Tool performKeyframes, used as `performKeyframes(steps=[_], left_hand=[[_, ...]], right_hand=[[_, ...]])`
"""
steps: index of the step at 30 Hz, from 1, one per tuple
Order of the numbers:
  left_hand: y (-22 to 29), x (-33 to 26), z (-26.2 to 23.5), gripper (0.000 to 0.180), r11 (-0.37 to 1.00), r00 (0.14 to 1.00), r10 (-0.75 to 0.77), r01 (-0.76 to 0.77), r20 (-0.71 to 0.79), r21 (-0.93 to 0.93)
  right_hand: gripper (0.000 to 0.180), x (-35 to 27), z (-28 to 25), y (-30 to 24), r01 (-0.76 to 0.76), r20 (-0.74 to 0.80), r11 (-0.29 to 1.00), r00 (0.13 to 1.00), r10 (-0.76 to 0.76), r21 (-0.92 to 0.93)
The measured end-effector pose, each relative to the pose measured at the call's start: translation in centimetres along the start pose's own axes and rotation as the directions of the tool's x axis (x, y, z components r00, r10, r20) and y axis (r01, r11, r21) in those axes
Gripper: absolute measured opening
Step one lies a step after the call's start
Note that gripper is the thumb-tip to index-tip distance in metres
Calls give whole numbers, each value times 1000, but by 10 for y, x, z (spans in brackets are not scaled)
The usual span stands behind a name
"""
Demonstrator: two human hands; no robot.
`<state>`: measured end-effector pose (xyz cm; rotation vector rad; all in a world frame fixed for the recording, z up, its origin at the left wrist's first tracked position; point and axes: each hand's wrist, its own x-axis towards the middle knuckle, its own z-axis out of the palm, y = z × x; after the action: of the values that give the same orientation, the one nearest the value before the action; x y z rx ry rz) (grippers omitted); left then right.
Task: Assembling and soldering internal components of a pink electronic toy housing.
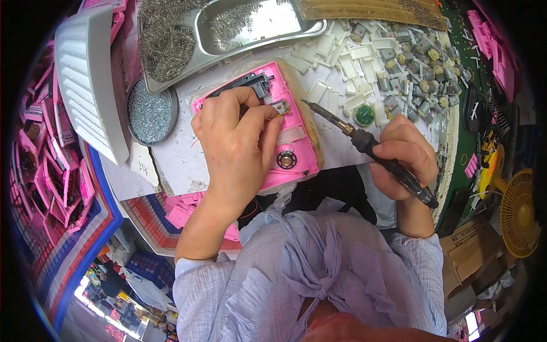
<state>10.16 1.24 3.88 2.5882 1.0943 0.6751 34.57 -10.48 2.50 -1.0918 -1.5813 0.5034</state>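
My left hand [236, 125] is closed over a pink plastic casing [307, 154]. Its thumb and finger pinch a small silver motor [280, 107], partly hidden by the fingers. A dark grey mechanism [259, 84] fills the casing's far side, and a round speaker-like part [286, 159] sits near its close edge. In my right hand [407, 151] is a soldering iron [364, 139] with a black handle and a brass-coloured collar. Its tip points left, just right of the casing and apart from the motor.
A metal tray [256, 40] of springs lies at the back, beside a round dish [151, 111] of screws. Small motors [421, 80] and white plastic parts [364, 54] are heaped at right, near a green round piece [363, 115]. A white ridged part [88, 85] stands at left.
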Motion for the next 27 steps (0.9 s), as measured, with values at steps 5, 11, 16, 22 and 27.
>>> performKeyframes(steps=[5, 11, 16, 22, 27], left_hand=[[0, 0, 2, 15, 1000, 1000, -11, 11, -5, -8], [6, 6, 4, 13, 997, 999, -42, 41, 3, 59], [5, 8, 3, 14, 997, 999, -40, 39, 14, 64], [5, 9, 2, 15, 997, 999, -28, 27, 18, 68], [5, 9, 3, 16, 997, 1000, -28, 27, 9, 79]], right_hand=[[33, 3, 6, 3, 3, 5, 1000, 1000, -3, 17], [33, 8, 14, 7, -2, 22, 1000, 1000, 2, -8], [33, 10, 16, 8, -15, 31, 1000, 999, 16, -18], [33, 12, 19, 11, 5, 61, 1000, 998, -4, -20], [32, 13, 22, 10, 4, 59, 1000, 998, -3, -28]])
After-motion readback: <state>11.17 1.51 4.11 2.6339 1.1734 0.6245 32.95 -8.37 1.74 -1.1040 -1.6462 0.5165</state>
